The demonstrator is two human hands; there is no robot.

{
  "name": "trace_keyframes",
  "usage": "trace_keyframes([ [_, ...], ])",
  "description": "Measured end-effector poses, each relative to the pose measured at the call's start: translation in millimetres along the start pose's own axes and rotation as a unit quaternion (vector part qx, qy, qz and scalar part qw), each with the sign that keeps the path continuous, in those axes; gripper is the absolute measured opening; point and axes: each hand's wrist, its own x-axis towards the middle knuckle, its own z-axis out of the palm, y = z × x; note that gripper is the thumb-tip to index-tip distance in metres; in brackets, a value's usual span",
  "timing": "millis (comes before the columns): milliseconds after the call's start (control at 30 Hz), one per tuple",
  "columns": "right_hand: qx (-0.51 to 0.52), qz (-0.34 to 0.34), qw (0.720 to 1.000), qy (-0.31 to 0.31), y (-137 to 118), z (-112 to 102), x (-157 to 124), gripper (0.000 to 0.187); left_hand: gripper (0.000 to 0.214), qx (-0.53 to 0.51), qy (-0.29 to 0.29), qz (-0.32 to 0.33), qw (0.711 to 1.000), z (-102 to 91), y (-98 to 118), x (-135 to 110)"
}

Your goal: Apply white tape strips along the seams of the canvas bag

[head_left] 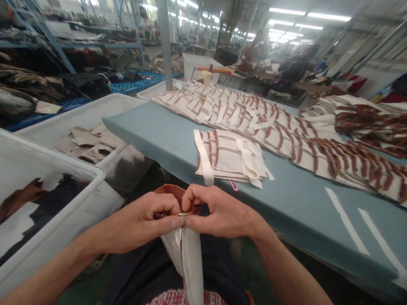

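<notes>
A cream fabric piece with a brown lining point(192, 258) hangs in front of my body, its long seam running down the middle. My left hand point(159, 216) pinches its upper edge from the left, thumb and bent fingers together. From the right, my right hand point(210, 212) pinches the same edge, the two thumbs nearly touching. The brown inside shows above and behind my fingers. Just beyond my hands, a small stack of cream pieces with brown edges point(225, 156) lies on the blue-green table point(152, 131), with pale strips on top. A pink clip point(233, 185) lies beside that stack.
Long overlapping rows of cream pieces point(270, 131) cover the table's far side. Loose white strips point(346, 220) lie at the right. White bins point(60, 216) with fabric scraps stand at my left. A metal post point(165, 42) rises behind the table; a person point(295, 67) sits farther back.
</notes>
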Motion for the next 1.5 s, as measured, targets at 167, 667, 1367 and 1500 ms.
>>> trace_keyframes([
  [167,-0.003,-0.011,1.000,0.026,5.5,4.8,0.7,0.020,0.040,0.051,-0.002,0.023,0.998,-3.3,-2.1,-7.2],
  [667,-0.102,0.032,0.991,0.082,-5.6,16.0,-3.3,0.011,0.043,0.069,0.083,0.000,0.994,8.7,8.8,-9.7],
  [1367,-0.095,0.074,0.993,0.007,0.3,8.9,0.6,0.017,0.054,-0.063,0.011,-0.124,0.990,15.5,-15.5,-8.7],
  [1500,-0.099,0.084,0.991,0.019,1.7,6.5,1.8,0.016,0.045,-0.071,0.028,-0.136,0.988,15.2,-15.8,-10.8],
])
